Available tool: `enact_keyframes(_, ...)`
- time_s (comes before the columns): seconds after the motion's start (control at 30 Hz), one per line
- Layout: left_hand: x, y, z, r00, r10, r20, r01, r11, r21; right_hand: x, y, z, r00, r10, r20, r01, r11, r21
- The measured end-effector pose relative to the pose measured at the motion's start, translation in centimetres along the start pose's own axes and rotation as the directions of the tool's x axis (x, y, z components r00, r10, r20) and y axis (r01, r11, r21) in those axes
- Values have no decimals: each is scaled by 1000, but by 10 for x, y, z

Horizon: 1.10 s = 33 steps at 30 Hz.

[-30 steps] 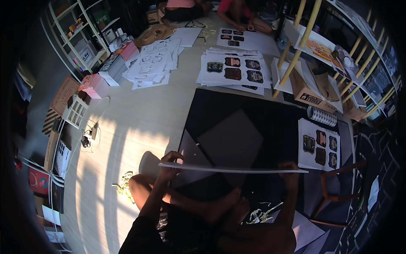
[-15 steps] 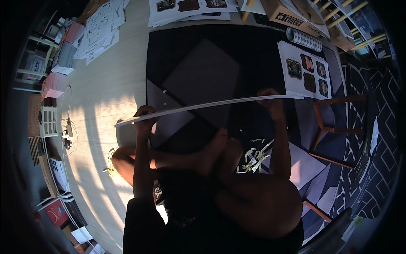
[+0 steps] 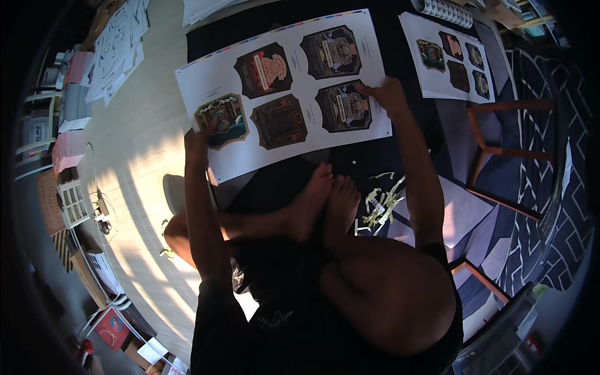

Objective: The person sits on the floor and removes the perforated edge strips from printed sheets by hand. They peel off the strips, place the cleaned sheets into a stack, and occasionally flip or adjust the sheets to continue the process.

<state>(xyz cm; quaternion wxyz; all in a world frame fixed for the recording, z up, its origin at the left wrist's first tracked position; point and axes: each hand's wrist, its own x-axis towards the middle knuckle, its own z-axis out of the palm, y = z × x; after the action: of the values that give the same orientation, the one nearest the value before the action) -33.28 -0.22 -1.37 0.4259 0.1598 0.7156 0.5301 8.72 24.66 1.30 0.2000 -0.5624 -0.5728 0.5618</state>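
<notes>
A large white printed sheet [image 3: 300, 87] is held up in front of me, its face tilted toward me. Several dark and reddish label designs with shaped borders cover it, and small colour patches run along its far edge. My left hand [image 3: 199, 139] grips the near left side, the thumb lying over a green and gold label. At the right edge, my right hand [image 3: 384, 95] pinches the sheet, its thumb over the front beside a dark label. The fingers behind the sheet are hidden on both sides.
To the right lie similar printed sheets [image 3: 431, 87], with a patterned roll [image 3: 444, 12] beyond them. Pale yellow strips [image 3: 384, 203] are scattered right of my feet [image 3: 334, 190]. A wooden frame [image 3: 512, 150] stands farther right. Paper stacks [image 3: 75, 112] and a cable [image 3: 94, 169] line the left.
The sheet, earlier nearly edge-on, has tipped so its printed face shows. Both hands still hold it; the right hand has risen and the left has come down its side. My view has shifted slightly.
</notes>
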Motion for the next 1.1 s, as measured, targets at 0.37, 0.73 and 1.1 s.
enact_keyframes(0.37, 69, -57, -8, 989, -101, 109, 103, 995, -14, 9, 54, -38, 924, 348, 157, -335, 937, -103)
enact_keyframes(0.73, 72, -53, -10, 978, -172, 120, 167, 984, 55, -41, 129, -39, 962, 223, 156, -241, 964, 114)
enact_keyframes(1.1, -3, -32, -55, 888, -364, 283, 291, 918, 269, -42, 129, -24, 980, 194, 32, -194, 981, 3)
